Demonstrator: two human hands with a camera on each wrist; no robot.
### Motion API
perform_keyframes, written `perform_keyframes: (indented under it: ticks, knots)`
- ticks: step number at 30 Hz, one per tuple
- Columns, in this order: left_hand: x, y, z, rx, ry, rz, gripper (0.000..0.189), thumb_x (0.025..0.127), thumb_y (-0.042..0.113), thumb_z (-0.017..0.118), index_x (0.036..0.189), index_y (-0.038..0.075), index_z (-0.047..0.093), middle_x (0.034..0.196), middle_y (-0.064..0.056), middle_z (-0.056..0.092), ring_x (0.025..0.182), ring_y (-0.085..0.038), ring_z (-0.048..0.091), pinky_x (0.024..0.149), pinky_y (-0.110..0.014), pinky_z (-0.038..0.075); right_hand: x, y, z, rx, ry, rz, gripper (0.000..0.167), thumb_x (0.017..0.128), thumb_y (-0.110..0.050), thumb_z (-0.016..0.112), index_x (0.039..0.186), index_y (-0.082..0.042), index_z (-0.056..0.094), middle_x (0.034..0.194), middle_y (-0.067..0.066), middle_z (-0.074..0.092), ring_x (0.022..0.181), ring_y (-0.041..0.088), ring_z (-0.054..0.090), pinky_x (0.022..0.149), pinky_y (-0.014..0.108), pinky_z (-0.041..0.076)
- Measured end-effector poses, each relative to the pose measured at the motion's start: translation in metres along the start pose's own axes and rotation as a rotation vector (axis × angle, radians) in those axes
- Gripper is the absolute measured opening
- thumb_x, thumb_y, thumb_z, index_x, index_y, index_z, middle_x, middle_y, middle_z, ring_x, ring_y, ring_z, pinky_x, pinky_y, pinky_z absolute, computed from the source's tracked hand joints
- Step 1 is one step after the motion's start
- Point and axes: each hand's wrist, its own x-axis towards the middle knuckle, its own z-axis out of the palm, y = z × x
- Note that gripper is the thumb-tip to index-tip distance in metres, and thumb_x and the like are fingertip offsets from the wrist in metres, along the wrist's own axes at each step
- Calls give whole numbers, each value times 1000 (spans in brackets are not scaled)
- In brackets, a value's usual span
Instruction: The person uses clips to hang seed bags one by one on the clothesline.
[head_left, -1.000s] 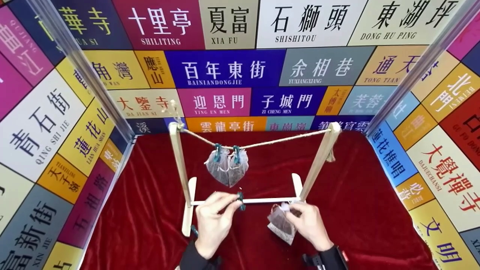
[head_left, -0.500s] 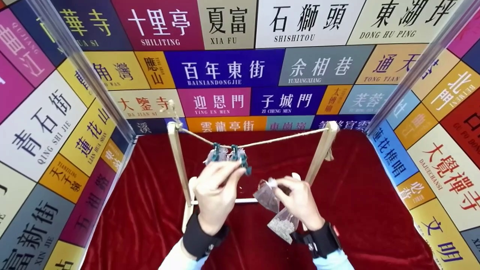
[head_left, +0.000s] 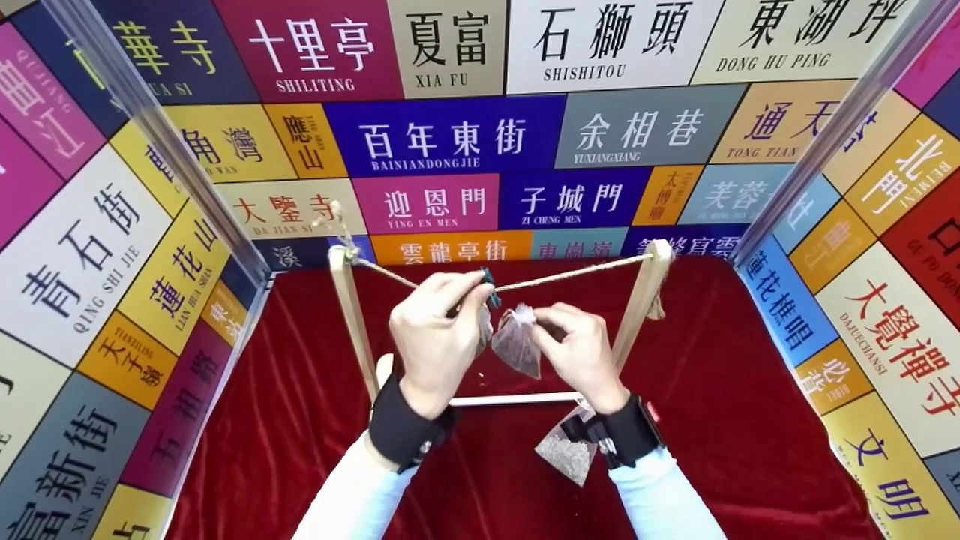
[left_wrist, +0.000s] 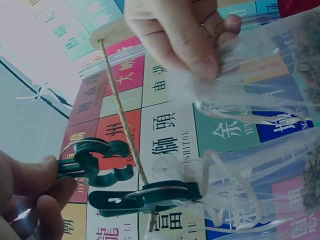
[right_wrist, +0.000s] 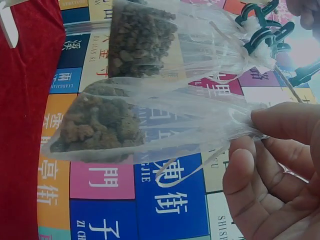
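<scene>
My left hand [head_left: 436, 341] pinches the handle end of a green clothespin [left_wrist: 95, 161], its mouth spread apart right beside the rope [left_wrist: 120, 107]. My right hand [head_left: 577, 346] holds a sheer drawstring pouch [head_left: 516, 346] by its gathered neck, just under the rope and right of the left hand. In the right wrist view, brown lumpy bits fill that pouch's bottom. Behind it, pouches with brown bits [right_wrist: 141, 42] hang from the rope by green clothespins [right_wrist: 265, 42]. The left hand mostly covers these hanging pouches in the head view.
The rope sags between two wooden posts [head_left: 643, 304], joined low down by a pale crossbar [head_left: 517, 399]. Another sheer pouch with pale granules [head_left: 566, 454] lies on the red cloth [head_left: 300, 450], near the right wrist. Panels with large lettering [head_left: 450, 135] enclose the back and sides.
Both hands have risen from low near the crossbar to the rope. The left brought the clothespin up; the right lifted its pouch, leaving the granule pouch on the cloth.
</scene>
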Motion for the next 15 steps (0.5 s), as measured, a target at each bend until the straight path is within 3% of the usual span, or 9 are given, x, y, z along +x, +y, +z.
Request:
perform_keyframes:
  ticks: [8, 15]
  knots:
    - [0, -3, 4, 141, -72, -58, 9, 85, 18, 85, 93, 12, 85, 84, -1, 77, 74, -15, 74, 63, -33, 58, 8, 3, 6, 24, 7, 3, 14, 88, 0, 77, 102, -3, 81, 81, 4, 71, 64, 7, 54, 61, 14, 41]
    - [-1, -4, 6, 191, -92, -72, 9, 84, 17, 86, 92, 13, 85, 84, 0, 78, 73, -15, 74, 60, -33, 56, 14, -3, 6, 17, 7, -17, 15, 90, 1, 74, 104, 0, 81, 81, 7, 70, 64, 8, 50, 60, 16, 38]
